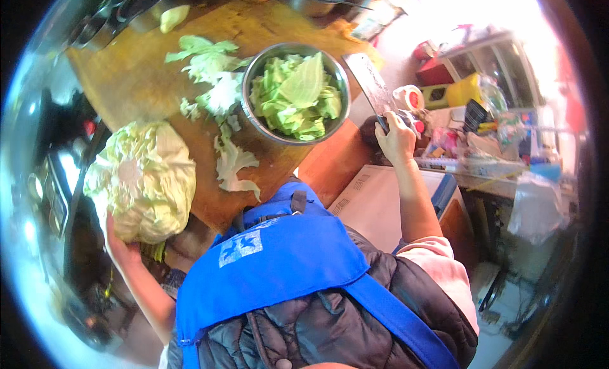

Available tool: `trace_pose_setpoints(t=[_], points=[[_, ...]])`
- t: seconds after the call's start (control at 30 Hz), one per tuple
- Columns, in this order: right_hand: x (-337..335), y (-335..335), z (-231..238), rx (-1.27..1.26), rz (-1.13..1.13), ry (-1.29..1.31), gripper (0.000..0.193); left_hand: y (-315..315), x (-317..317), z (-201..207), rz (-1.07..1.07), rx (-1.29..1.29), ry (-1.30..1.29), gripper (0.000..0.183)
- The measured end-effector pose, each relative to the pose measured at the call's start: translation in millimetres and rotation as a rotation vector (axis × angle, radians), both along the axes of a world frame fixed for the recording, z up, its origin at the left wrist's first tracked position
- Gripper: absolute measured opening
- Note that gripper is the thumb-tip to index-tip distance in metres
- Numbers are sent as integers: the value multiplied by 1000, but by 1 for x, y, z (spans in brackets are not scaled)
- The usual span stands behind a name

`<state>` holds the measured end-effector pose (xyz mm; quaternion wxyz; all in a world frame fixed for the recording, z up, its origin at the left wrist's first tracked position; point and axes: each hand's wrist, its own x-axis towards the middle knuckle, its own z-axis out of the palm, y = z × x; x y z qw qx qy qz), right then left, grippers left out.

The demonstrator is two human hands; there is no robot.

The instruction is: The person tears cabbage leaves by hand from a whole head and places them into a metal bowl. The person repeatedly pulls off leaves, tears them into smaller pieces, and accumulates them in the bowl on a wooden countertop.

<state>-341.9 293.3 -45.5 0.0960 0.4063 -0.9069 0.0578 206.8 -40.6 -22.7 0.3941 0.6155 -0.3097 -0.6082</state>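
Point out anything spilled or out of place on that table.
Torn cabbage leaves lie scattered on the wooden table, to the left of the metal bowl in the picture. They look stray because other leaf pieces are gathered inside the bowl.

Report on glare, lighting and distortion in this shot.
Head view: strong glare burns out the upper right, beyond the cleaver in the right hand; head view: the cabbage is brightly lit, yet its wrinkles show; head view: a bluish haze lines the left rim, where shapes look smeared; head view: fisheye distortion shows in the round, dark-cornered frame.
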Motion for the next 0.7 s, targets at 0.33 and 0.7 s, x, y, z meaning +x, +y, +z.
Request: trace_pose_setpoints(t=[0.33,0.7], points=[[-19,-75,-65,-256,134,-283,34,17,-14,-11,115,23,268,49],[134,-189,39,-322,778,-369,33,-19,-74,-33,55,-13,614,47]])
